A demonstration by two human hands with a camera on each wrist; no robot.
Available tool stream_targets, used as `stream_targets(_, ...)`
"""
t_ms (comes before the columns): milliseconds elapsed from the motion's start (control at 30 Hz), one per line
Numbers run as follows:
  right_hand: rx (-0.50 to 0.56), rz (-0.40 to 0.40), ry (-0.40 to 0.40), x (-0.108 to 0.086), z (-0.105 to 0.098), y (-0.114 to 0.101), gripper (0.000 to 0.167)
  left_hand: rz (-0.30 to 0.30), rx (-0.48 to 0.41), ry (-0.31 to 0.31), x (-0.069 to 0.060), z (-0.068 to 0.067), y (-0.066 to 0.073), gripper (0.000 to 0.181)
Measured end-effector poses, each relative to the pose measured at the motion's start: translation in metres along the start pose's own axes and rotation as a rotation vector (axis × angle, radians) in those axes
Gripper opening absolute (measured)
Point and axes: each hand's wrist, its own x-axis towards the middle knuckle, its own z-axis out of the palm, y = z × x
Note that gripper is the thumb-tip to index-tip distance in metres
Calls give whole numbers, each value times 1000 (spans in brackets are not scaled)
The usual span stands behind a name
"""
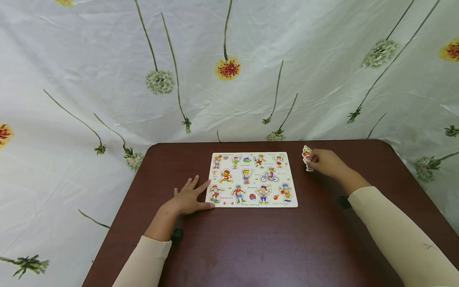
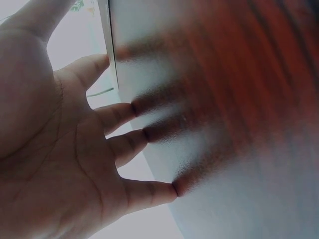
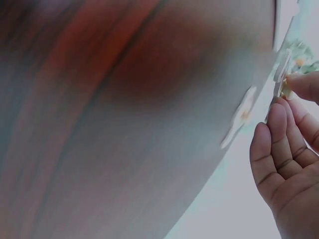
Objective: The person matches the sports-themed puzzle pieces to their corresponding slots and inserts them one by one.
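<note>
A white puzzle board (image 1: pixel 233 195) with colourful sports figures lies flat on the table. My left hand (image 1: pixel 188 200) is at its left edge with fingers spread, thumb on the lower left corner and index fingertip at the side. In the left wrist view the left hand's (image 2: pixel 65 134) fingertips touch the tabletop. Right of the board, my right hand (image 1: pixel 324 162) pinches a small figure-shaped puzzle piece (image 1: pixel 306 153) between thumb and fingers. The right wrist view shows the held piece (image 3: pixel 283 67) edge-on, partly hidden by the right hand (image 3: pixel 294 149). Another pale flat piece (image 3: pixel 238 119) lies on the table there.
The dark reddish-brown table (image 1: pixel 272 243) has a glossy top and rounded far corners. Behind it hangs a white cloth (image 1: pixel 251 103) printed with flowers. Dark wrist straps (image 1: pixel 176 236) sit at both wrists.
</note>
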Motion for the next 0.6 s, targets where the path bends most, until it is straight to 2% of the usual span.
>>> stream_targets(600,99,-58,-61,53,50,-99,14,4,15,-2,1,0,0,92)
